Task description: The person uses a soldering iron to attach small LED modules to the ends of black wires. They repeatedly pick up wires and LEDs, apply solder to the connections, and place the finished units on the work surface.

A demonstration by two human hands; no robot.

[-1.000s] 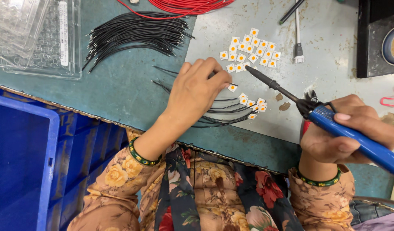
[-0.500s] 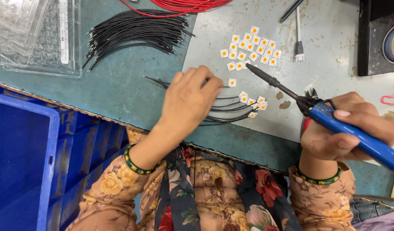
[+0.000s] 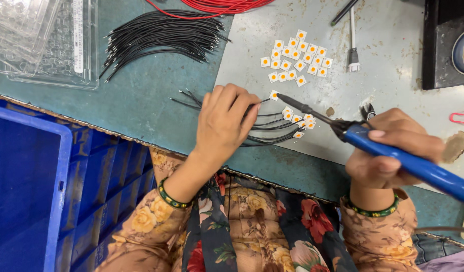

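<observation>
Fingers of the left hand (image 3: 223, 123) pinched thin, limp black wires (image 3: 272, 132) beside small LED chips (image 3: 288, 115); right hand (image 3: 388, 151) gripped the soldering iron (image 3: 408, 163), tip near them; wires best held near the ends.

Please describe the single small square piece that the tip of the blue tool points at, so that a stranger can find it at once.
Start at the grey sheet on the right of the green bench. A packed cluster of white squares lies near its top. Below it, apart from all others, one white square with an orange centre lies at the soldering iron tip, beside the left hand.
</observation>
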